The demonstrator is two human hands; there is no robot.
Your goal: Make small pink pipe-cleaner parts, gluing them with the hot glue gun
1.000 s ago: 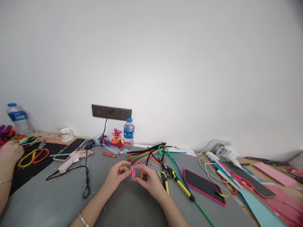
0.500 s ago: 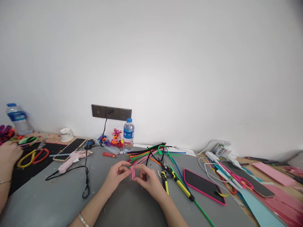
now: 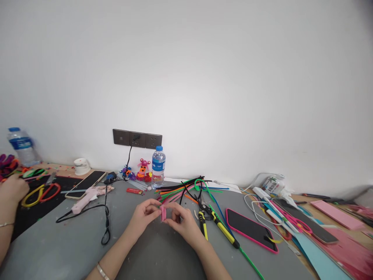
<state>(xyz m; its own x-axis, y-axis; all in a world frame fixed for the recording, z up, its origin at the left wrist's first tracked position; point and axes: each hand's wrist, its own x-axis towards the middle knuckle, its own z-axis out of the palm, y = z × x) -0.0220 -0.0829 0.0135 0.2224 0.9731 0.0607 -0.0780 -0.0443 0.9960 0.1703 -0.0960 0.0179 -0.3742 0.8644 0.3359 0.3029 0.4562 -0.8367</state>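
Both my hands meet over the grey mat [image 3: 72, 245] at the table's middle. My left hand [image 3: 142, 217] and my right hand [image 3: 182, 221] each pinch one side of a small folded pink pipe-cleaner piece [image 3: 163, 213], holding it just above the mat. A bundle of coloured pipe cleaners [image 3: 180, 187] lies fanned out just behind my hands. Yellow-handled pliers [image 3: 214, 223] rest to the right of my right hand.
A pink-cased phone [image 3: 250, 229] lies right of the pliers. A pink glue gun [image 3: 89, 195] with a black cord, another phone [image 3: 86, 182], a water bottle [image 3: 158, 165] and small figures [image 3: 141, 170] sit behind. Another person's hand [image 3: 11, 190] works at far left.
My hands and the pink piece have hardly moved. The other person's hand at far left has shifted slightly.
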